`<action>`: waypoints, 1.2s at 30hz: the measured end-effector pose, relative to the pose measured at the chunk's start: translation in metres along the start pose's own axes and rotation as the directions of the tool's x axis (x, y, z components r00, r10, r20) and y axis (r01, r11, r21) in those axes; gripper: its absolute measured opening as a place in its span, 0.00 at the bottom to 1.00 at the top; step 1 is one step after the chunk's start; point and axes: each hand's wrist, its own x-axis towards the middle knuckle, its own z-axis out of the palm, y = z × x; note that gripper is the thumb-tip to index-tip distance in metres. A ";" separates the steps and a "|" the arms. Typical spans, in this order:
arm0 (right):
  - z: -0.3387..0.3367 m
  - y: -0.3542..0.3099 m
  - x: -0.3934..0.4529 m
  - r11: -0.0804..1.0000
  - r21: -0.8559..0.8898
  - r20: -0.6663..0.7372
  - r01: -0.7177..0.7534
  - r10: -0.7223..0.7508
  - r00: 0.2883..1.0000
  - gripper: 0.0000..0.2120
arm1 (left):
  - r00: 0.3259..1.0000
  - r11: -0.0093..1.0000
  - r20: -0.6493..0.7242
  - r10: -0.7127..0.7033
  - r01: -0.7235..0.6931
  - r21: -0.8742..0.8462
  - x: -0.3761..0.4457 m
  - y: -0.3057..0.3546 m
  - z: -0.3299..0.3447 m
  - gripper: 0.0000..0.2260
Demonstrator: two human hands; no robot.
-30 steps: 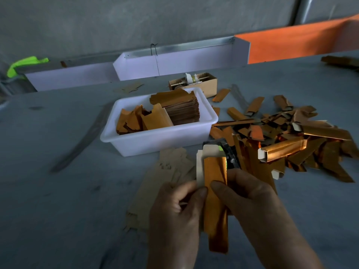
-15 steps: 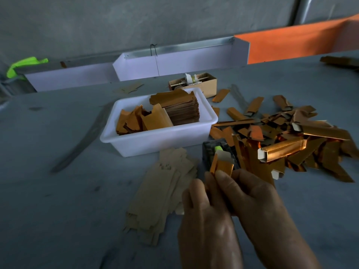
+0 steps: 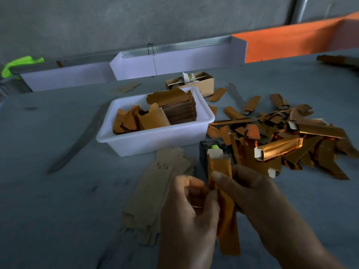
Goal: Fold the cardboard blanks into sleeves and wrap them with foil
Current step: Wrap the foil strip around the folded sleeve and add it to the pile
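Foil-wrapped sleeve (image 3: 221, 167) upright between both pinching hands (image 3: 223, 206)

Two bare hands reach in from the lower edge of the view, the left hand (image 3: 186, 216) and the right hand (image 3: 250, 193), each running back into a bare forearm. No glove, ring, watch or sleeve shows on either as far as the frame edge. Short nails show at the fingertips.

Single head-worn view, angled forward and down, close over table (image 3: 58, 191).
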 end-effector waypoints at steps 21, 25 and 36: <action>-0.008 -0.002 -0.004 0.990 0.130 0.017 -0.045 0.043 0.999 0.25 | 0.971 0.989 0.239 0.008 0.027 -0.143 0.002 0.005 -0.010 0.08; -0.028 -0.003 -0.002 0.998 -0.021 -0.171 0.062 -0.065 0.983 0.13 | 0.995 0.996 0.081 -0.064 0.068 -0.054 0.007 -0.005 -0.011 0.16; -0.029 0.028 0.010 0.983 -0.183 -0.112 -0.013 -0.008 0.994 0.05 | 0.985 0.967 0.074 -0.158 0.170 -0.188 0.005 -0.008 0.007 0.16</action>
